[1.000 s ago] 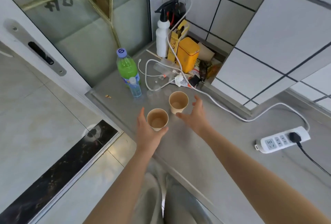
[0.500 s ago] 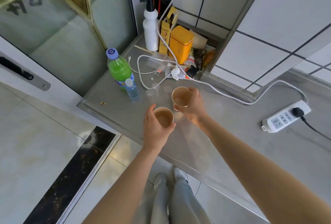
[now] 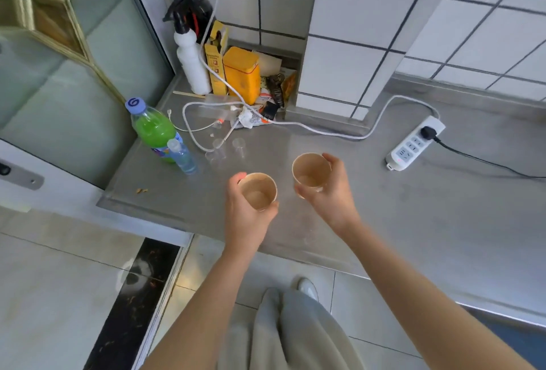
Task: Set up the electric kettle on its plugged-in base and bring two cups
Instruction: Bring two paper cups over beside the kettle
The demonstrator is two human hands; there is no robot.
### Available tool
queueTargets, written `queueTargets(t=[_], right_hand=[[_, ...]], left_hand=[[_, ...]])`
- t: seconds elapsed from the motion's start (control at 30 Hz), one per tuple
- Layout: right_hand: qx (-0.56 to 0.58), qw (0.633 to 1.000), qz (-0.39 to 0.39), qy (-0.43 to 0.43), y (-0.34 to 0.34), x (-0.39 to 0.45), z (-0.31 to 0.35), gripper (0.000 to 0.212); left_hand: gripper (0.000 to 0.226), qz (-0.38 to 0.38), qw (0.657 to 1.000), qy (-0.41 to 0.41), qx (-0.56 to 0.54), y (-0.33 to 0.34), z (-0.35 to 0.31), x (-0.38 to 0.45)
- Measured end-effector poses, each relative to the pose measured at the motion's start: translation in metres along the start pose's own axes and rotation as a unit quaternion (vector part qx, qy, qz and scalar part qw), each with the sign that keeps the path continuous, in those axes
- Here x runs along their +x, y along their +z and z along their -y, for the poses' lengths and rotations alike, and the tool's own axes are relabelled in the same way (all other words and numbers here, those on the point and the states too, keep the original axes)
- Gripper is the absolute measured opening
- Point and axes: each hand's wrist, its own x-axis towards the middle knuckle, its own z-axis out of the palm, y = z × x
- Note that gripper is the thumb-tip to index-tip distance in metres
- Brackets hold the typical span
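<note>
This looks like a home kitchen or utility corner: white tiled walls (image 3: 354, 14) rise behind a grey steel desk (image 3: 413, 207) crowded with a spray bottle (image 3: 189, 65), a green drink bottle (image 3: 153, 130), a yellow tin (image 3: 242, 74) and a power strip (image 3: 413, 145), beside a glass-paned door (image 3: 59, 59).

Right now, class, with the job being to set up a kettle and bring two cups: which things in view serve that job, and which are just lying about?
For the job:
left hand holding a paper cup
right hand holding a second paper cup
power strip

Lying about:
green bottle
small clear bottle
white spray bottle
yellow tin
white cable

No kettle is in view.
</note>
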Motion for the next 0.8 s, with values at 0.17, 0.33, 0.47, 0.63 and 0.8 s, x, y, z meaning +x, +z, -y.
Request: queueTargets(t=[0.17, 0.33, 0.47, 0.63, 0.8], right_hand=[[0.063, 0.996, -0.064, 0.023, -0.044, -0.045, -0.017, 0.087], [0.113, 0.985, -0.119, 0.046, -0.090, -0.087, -0.042, 0.089], [0.119, 0.975, -0.173, 0.067, -0.143, -0.125, -0.069, 0.086], [0.116, 0.957, -0.249, 0.093, -0.231, -0.188, -0.119, 0.083], [0.103, 0.941, -0.300, 0.116, -0.313, -0.250, -0.168, 0.083]], left_hand=[[0.081, 0.055, 0.996, 0.068, 0.006, 0.016, -0.021, -0.030], [0.089, 0.121, 0.987, 0.104, 0.012, 0.044, -0.043, -0.062], [0.081, 0.173, 0.975, 0.139, 0.004, 0.083, -0.064, -0.102], [0.081, 0.254, 0.951, 0.175, 0.017, 0.151, -0.097, -0.184], [0.080, 0.300, 0.933, 0.198, 0.011, 0.216, -0.125, -0.266]])
